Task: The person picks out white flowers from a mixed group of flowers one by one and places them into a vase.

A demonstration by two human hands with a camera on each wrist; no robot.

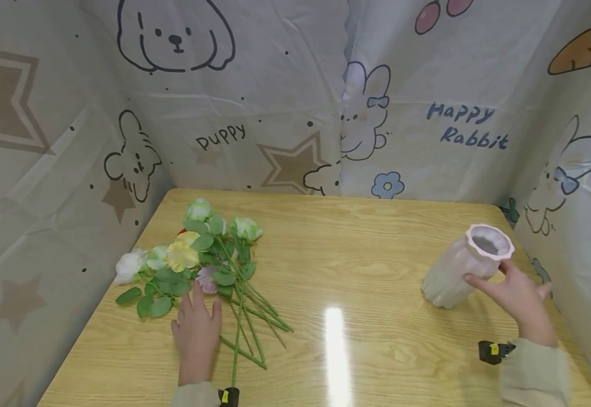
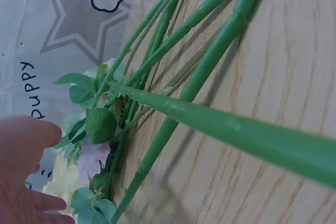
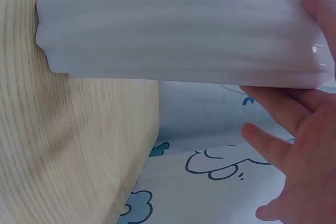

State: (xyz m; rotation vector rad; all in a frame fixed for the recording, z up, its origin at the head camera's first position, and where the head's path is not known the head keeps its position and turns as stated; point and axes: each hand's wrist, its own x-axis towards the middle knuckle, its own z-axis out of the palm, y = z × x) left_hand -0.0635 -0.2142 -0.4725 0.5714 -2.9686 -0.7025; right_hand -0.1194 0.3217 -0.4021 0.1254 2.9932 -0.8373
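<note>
On the wood-grain table (image 1: 387, 362), right side: one vase (image 1: 450, 274), pale pinkish white, ribbed body, scalloped pink rim, mouth uppermost. Leaning in the head view; whether the base sits fully on the table cannot be told.

At the vase's upper part: right hand (image 1: 521, 299), grasping, thumb on the near side below the rim, some fingers round the far side, others spread clear of the body. Pale sleeve (image 1: 534, 373) at the forearm; black wrist device (image 1: 490, 352) with yellow mark beside it.

On the table's left side: one loose heap of flowers, heads toward the back and left. Contents: white bloom (image 1: 130, 265) at the far left; yellow bloom (image 1: 182, 254) at the middle; lilac bloom (image 1: 206, 280) nearest the person; pale green bloom (image 1: 198, 209) at the back; a second of like colour (image 1: 247, 229) to its right; green leaves (image 1: 162, 306) among them. Green stems (image 1: 236, 345), crossed, running toward the front.

Just in front of the lilac bloom: left hand (image 1: 197, 328), grasping nothing, fingers extended; contact with the petals cannot be told.

Behind and at both sides: pale cloth (image 1: 275, 85), printed with puppies, rabbits, stars and lettering.
</note>
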